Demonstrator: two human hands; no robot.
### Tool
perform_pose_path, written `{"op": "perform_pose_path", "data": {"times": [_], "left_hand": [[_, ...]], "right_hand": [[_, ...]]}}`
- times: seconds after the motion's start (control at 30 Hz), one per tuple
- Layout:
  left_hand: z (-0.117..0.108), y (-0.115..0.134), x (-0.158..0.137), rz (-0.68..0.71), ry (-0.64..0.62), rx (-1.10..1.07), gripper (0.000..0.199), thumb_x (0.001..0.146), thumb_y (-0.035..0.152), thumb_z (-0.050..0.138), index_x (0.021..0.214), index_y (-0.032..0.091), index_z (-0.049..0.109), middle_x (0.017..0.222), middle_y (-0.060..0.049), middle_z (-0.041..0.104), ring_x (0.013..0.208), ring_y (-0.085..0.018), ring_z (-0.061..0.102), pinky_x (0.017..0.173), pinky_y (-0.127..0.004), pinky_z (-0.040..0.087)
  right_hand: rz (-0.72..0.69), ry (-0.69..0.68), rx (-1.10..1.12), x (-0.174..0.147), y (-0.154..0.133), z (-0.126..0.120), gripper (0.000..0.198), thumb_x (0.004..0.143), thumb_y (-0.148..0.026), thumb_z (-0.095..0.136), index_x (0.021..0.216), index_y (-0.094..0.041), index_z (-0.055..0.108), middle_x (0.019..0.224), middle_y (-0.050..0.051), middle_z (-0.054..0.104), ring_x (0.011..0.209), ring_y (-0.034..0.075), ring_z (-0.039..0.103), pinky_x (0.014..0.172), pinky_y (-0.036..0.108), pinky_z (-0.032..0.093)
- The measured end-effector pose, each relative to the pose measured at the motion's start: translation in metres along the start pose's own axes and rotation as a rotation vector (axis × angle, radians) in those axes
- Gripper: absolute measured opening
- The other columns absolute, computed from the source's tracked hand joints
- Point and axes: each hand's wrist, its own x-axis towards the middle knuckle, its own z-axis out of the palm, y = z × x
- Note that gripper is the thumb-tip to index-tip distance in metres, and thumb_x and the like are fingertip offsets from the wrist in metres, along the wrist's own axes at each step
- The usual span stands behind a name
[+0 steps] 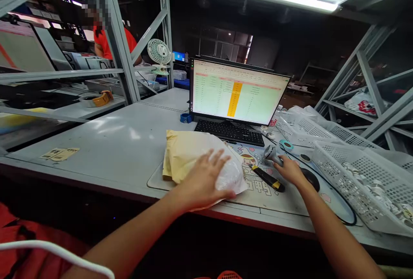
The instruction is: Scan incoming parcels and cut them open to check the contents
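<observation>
My left hand [206, 178] lies with spread fingers on a white plastic-wrapped package [234, 171]. Under and behind that package is a yellow padded envelope [177, 154]. My right hand [288, 169] is wrapped round the handle of a grey barcode scanner [271, 153], its head turned toward the monitor side of the desk. A black and yellow utility knife [266, 178] lies on the printed desk mat [258, 201] between the package and my right hand. Just beside my right wrist sits a black mouse [310, 179], partly hidden by the arm.
A monitor [238, 91] showing a spreadsheet stands behind a black keyboard [230, 131]. White perforated baskets [361, 184] holding small items line the right side. Blue tape [186, 118] and paper labels [60, 154] lie to the left. Beyond the metal frame [112, 33], a person in red [129, 40] stands.
</observation>
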Motion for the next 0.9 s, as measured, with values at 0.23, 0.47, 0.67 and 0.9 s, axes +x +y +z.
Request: {"op": "perform_pose_path", "data": {"times": [0.23, 0.47, 0.67, 0.9], "left_hand": [[0.066, 0.023, 0.047, -0.011, -0.28, 0.14, 0.094, 0.082, 0.051, 0.082, 0.164, 0.027, 0.043, 0.173, -0.019, 0.035, 0.158, -0.055, 0.025, 0.118, -0.086, 0.018], [0.017, -0.012, 0.036, -0.149, 0.052, -0.208, 0.026, 0.095, 0.031, 0.053, 0.111, 0.02, 0.071, 0.11, -0.012, 0.078, 0.102, -0.029, 0.072, 0.093, -0.041, 0.055], [-0.041, -0.073, -0.039, -0.261, 0.693, -0.545, 0.034, 0.091, 0.05, 0.064, 0.103, 0.019, 0.068, 0.099, -0.007, 0.075, 0.096, -0.026, 0.07, 0.086, -0.032, 0.056], [-0.008, -0.081, -0.07, -0.299, 0.614, -0.275, 0.035, 0.091, 0.04, 0.055, 0.117, 0.021, 0.068, 0.106, -0.008, 0.076, 0.098, -0.029, 0.07, 0.093, -0.039, 0.056]], "right_hand": [[-0.054, 0.078, -0.001, -0.003, -0.008, 0.017, 0.052, 0.1, -0.038, 0.059, 0.144, -0.01, 0.062, 0.139, 0.022, 0.068, 0.131, 0.035, 0.064, 0.106, 0.043, 0.05], [-0.321, 0.15, 0.377, -0.003, -0.054, 0.006, 0.047, 0.098, -0.038, 0.057, 0.138, -0.015, 0.068, 0.139, 0.017, 0.07, 0.13, 0.031, 0.066, 0.115, 0.048, 0.049], [-0.458, -0.265, 0.501, -0.007, -0.129, 0.024, 0.089, 0.089, -0.052, 0.074, 0.164, -0.014, 0.043, 0.169, 0.019, 0.043, 0.158, 0.033, 0.039, 0.131, 0.052, 0.029], [-0.418, -0.402, 0.449, -0.029, -0.24, 0.042, 0.142, 0.068, -0.071, 0.09, 0.175, -0.029, 0.006, 0.178, 0.019, 0.02, 0.163, 0.047, 0.018, 0.127, 0.071, 0.016]]}}
